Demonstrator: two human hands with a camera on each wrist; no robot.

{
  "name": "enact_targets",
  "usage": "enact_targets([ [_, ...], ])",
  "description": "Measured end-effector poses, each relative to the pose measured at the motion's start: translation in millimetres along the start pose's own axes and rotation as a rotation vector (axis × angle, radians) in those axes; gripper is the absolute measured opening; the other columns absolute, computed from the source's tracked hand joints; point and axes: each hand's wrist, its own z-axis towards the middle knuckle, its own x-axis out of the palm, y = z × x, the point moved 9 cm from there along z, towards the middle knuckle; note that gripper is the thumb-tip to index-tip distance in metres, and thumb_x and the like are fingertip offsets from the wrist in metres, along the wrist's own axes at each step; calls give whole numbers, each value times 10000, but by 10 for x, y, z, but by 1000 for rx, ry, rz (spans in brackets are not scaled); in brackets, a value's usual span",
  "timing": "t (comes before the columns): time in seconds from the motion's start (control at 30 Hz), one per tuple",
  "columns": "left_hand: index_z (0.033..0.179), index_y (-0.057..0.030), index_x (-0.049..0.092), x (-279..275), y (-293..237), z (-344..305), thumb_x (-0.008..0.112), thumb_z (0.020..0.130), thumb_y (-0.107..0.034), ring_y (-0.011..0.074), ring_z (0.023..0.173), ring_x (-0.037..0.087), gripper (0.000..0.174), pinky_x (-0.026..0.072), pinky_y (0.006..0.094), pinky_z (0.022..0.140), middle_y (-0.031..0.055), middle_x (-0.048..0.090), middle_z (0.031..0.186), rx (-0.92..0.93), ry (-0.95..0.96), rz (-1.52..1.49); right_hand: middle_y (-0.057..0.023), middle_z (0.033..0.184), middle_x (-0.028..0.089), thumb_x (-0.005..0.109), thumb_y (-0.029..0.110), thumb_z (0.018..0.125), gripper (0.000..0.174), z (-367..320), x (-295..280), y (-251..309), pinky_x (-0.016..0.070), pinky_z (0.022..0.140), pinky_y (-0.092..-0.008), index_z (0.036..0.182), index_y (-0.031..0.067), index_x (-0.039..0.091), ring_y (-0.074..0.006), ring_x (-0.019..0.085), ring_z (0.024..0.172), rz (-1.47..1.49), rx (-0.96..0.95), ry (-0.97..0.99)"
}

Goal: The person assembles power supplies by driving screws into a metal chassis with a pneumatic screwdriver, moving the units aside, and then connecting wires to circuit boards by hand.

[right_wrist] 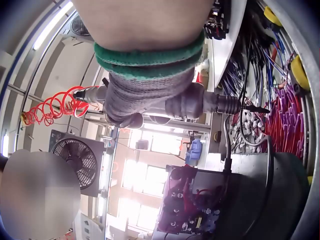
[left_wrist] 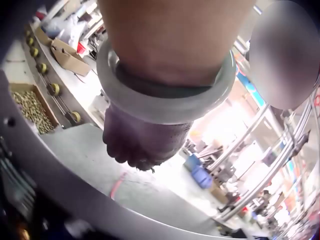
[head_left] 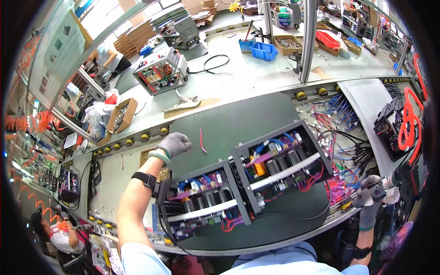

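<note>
My left hand (head_left: 175, 145), in a grey glove, is curled into a fist above the green mat (head_left: 256, 110), just behind the left of two open device chassis (head_left: 206, 201). Its fingers are bent under in the left wrist view, and the inside of the palm is hidden. Off to the right, my gloved right hand (right_wrist: 145, 97) grips a pneumatic screwdriver (right_wrist: 187, 102) round its body, the bit (right_wrist: 255, 109) pointing toward the wire bins. The second chassis (head_left: 284, 160) sits against the first; both show black capacitors, blue wires and purple boards.
A short red wire (head_left: 202, 140) lies on the mat. Cut wires (head_left: 341, 183) in bundles fill the right side. A box of screws (left_wrist: 32, 107) stands left of the mat. Red coiled hose (head_left: 408, 123) hangs at right. A metal post (head_left: 308, 41) rises behind the roller rail.
</note>
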Motion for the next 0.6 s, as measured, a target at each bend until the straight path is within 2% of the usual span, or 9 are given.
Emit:
enact_targets([
  [0.13,1224,-115,662,260,-269,184,721,829,-270,262,958,680,428,528,359,883,118,706,1067,189,-9,38,-35,975,557,748,114,828,463,48,-24,41,491,651,-225,1218,76,499,-94,564,757,-82,-45,-33],
  [0.2,1256,-141,624,382,-756,-4,702,821,-254,301,997,668,457,528,395,884,123,668,1107,638,-32,532,-36,966,545,742,128,835,441,44,13,52,495,654,-233,1202,63,507,-101,566,776,-65,8,-33],
  [0.23,1256,-141,624,428,-725,11,702,821,-254,301,997,668,457,528,395,884,123,668,1107,642,-23,524,-36,966,545,742,128,835,441,48,74,49,495,654,-233,1202,63,507,-101,566,776,-74,15,-35],
  [0.37,885,-154,654,735,-589,62,654,812,-233,300,881,661,107,534,430,733,85,637,942,726,20,725,-32,955,541,654,67,835,308,0,196,110,501,682,-244,1114,63,523,-93,543,789,-95,-67,-110],
  [0.43,811,-140,646,702,-564,37,644,807,-220,304,825,659,81,540,435,668,91,634,886,748,-40,664,-43,926,557,684,15,813,328,16,-158,-304,530,644,-276,1106,56,541,-137,595,786,250,99,-190],
  [0.47,856,-118,665,664,-547,38,642,806,-205,326,829,681,103,553,438,702,119,660,937,626,45,608,-58,924,578,698,-5,801,339,-72,41,66,549,617,-294,1098,60,548,-164,622,779,-121,-84,-186],
  [0.53,862,-116,678,293,-561,16,656,750,-137,329,733,664,116,537,423,655,130,655,830,549,-66,289,-85,945,611,694,-19,796,344,-135,-56,132,562,613,-310,1098,59,551,-174,645,759,-125,-59,-186],
  [0.57,820,-81,644,10,-612,-35,656,772,-77,280,615,642,49,522,378,575,108,646,757,542,-200,159,-35,886,655,745,9,744,375,-204,-108,159,536,642,-249,1096,56,622,-112,637,737,-58,39,-261],
  [0.6,829,-73,599,-31,-25,258,628,850,-53,173,538,593,41,472,304,479,60,608,719,242,-106,-332,-47,909,667,735,1,770,352,-218,-120,245,543,664,-257,1098,51,619,-119,651,767,-23,-41,-222],
])
